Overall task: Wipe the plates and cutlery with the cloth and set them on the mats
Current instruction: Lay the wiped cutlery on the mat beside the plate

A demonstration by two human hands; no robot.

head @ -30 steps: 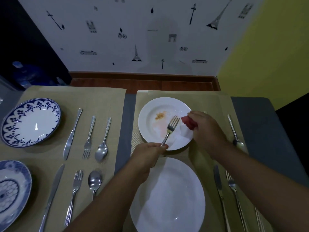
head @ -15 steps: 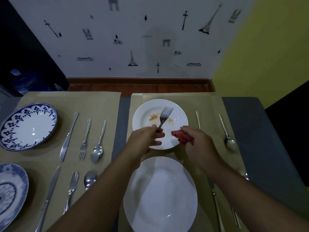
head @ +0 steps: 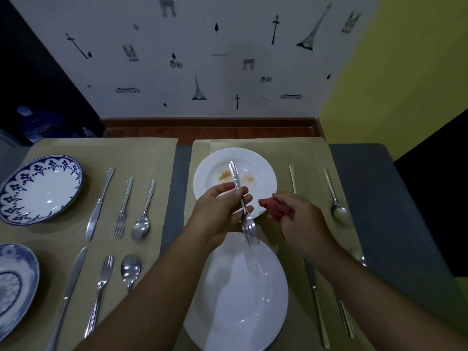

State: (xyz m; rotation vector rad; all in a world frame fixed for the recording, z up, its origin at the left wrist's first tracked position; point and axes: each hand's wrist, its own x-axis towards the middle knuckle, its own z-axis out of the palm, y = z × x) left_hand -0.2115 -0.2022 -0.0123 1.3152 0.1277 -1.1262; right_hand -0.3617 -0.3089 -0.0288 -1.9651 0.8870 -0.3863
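We see the left hand point(head: 220, 211) gripping a fork point(head: 247, 224) by the middle of its stem, fingers and thumb curled round it. The handle points far and the tines point near. The fork hangs above the near edge of a stained white plate point(head: 263, 173) on the right mat point(head: 311, 158). Just to its right, our right hand point(head: 301, 221) is clenched on a bunched red cloth point(head: 276, 209). The cloth is close to the fork but not touching it. Nearer to us on the same mat lies a larger white plate point(head: 243, 305), with a spoon point(head: 338, 211) and a knife point(head: 315, 295) to its right. On the left mat point(head: 152, 153) lie two blue-patterned plates point(head: 40, 188), each with a knife, fork and spoon beside it.
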